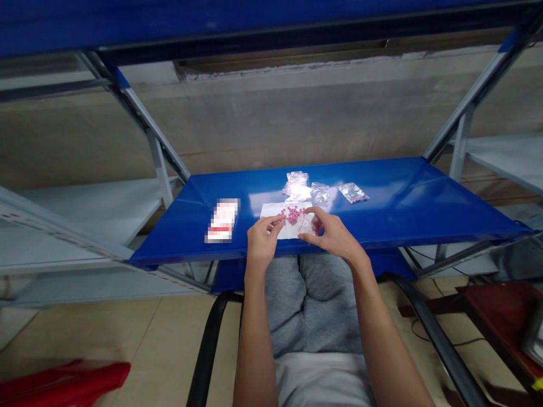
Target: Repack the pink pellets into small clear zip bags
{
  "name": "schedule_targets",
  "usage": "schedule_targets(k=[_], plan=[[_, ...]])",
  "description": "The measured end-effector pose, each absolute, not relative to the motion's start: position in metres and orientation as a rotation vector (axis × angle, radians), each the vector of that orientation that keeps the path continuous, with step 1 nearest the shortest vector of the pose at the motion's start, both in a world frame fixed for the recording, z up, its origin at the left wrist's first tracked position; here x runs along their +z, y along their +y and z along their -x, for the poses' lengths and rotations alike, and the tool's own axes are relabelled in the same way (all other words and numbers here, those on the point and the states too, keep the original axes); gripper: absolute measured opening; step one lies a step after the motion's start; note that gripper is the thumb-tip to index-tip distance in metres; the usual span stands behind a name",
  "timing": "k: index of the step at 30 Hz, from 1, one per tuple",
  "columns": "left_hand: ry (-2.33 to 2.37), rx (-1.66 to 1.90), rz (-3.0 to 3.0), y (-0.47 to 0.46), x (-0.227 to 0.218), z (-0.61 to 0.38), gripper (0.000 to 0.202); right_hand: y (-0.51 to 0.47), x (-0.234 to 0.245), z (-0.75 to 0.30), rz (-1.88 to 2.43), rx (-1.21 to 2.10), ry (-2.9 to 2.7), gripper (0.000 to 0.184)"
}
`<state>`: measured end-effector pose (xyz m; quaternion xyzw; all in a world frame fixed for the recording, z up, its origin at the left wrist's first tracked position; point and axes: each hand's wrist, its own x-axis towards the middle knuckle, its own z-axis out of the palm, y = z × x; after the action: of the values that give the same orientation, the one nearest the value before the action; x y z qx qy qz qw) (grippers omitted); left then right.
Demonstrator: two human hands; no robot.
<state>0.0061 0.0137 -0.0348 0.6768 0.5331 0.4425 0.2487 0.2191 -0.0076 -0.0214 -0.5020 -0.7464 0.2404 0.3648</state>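
Small round pink pieces [293, 215], like pills or beads, lie in a pile on a white sheet [271, 210] at the front of the blue shelf. My left hand [262, 236] is at the left of the pile, thumb and fingers pinched together beside a few pink pieces; what is between the fingertips is too small to tell. On the right, my right hand [333, 230] grips a small clear zip bag [306, 224] with a red line along its mouth. Thumb and forefinger are at the two ends of that mouth, which faces the pile.
Behind the sheet lie several clear bags [297, 182], with another bag [353, 193] farther right. A blurred-out white and red item [223, 220] lies at the left. Metal posts [159, 152] and an upper blue shelf [254, 28] frame the work surface [407, 209].
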Motion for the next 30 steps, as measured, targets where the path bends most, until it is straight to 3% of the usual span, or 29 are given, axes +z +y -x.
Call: schedule_targets(k=[8, 30], plan=[[1.858, 0.905, -1.972, 0.016, -0.045, -0.018, 0.015, -0.007, -0.024, -0.222, 1.293, 0.575, -1.904, 0.052], [2.112, 0.684, -1.905, 0.021, -0.019, -0.04, 0.013, -0.007, -0.027, -0.23, 1.3, 0.558, -1.904, 0.051]])
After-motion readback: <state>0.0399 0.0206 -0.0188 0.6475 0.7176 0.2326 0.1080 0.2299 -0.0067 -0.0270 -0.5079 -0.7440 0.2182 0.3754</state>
